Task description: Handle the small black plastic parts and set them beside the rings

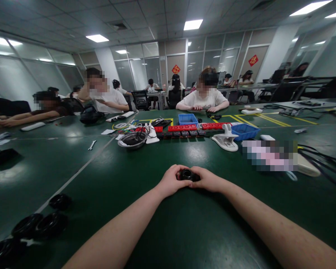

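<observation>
Right now your left hand [170, 181] and right hand [208, 180] both clasp a small black ring-shaped part [187, 174] together, low over the green bench [106, 175].

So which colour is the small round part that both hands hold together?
Black; the small round part shows best in the head view, between the left hand and right hand.

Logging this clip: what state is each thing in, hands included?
Left hand: closed on the black ring.
Right hand: closed on the black ring.
Black ring: held between both hands, opening up.
Loose black rings: lying flat on the table.
Blue bin: upright, contents unclear.
Metal bowl: upright.
</observation>
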`<action>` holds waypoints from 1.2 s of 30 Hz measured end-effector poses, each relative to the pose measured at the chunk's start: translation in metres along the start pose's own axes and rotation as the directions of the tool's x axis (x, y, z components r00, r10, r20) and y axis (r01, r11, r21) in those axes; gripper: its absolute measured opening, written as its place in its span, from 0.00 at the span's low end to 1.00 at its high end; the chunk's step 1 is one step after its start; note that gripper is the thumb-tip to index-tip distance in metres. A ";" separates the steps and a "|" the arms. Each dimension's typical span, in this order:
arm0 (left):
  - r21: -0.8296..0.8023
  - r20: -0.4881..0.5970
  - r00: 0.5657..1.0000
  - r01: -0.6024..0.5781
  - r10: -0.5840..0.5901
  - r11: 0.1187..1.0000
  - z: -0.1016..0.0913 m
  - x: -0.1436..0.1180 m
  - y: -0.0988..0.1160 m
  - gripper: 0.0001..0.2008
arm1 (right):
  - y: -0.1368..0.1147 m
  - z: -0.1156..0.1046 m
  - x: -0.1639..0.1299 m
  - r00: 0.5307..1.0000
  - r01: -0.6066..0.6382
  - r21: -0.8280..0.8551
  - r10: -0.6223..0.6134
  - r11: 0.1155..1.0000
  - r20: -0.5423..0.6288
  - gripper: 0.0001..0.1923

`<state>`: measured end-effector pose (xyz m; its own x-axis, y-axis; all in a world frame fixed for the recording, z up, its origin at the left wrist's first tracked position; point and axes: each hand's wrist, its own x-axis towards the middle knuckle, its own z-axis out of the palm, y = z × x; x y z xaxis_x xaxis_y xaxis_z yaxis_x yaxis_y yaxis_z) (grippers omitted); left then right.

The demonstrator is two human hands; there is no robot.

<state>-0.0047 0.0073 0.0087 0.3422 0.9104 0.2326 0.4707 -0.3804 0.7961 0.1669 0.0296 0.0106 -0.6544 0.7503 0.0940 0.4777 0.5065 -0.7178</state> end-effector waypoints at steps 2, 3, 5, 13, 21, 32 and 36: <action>-0.006 0.002 1.000 0.001 -0.001 1.000 0.000 0.000 0.000 0.20 | 0.001 0.000 0.000 1.000 0.000 0.013 0.000 1.000 0.005 0.14; -0.010 0.004 1.000 0.002 -0.002 1.000 0.000 0.000 0.000 0.20 | 0.001 0.000 0.000 1.000 -0.001 0.016 0.000 1.000 0.009 0.14; -0.016 0.006 1.000 0.004 -0.004 1.000 0.000 0.000 0.001 0.20 | 0.001 0.000 0.001 1.000 -0.009 0.018 0.009 1.000 0.012 0.14; 0.021 -0.066 0.996 0.066 -0.064 0.998 0.008 0.000 0.003 0.19 | 0.006 0.003 0.002 0.996 -0.085 -0.043 0.084 0.995 -0.041 0.16; 0.107 -0.233 0.968 0.122 -0.094 0.987 0.017 -0.006 0.005 0.18 | -0.006 0.025 0.003 0.943 -0.267 -0.327 0.176 0.906 -0.283 0.14; -0.071 -0.033 0.999 -0.006 0.004 0.997 0.002 -0.001 -0.001 0.18 | -0.005 0.003 -0.001 1.000 0.002 0.005 -0.002 1.000 0.009 0.23; -0.096 0.013 1.000 -0.008 0.009 0.995 0.000 -0.001 -0.001 0.20 | -0.003 -0.003 -0.002 0.995 -0.038 0.137 0.025 0.990 0.094 0.16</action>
<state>-0.0054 0.0070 0.0073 0.3569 0.9047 0.2327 0.3879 -0.3702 0.8441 0.1685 0.0284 0.0145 -0.6945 0.7194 0.0108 0.4175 0.4151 -0.8083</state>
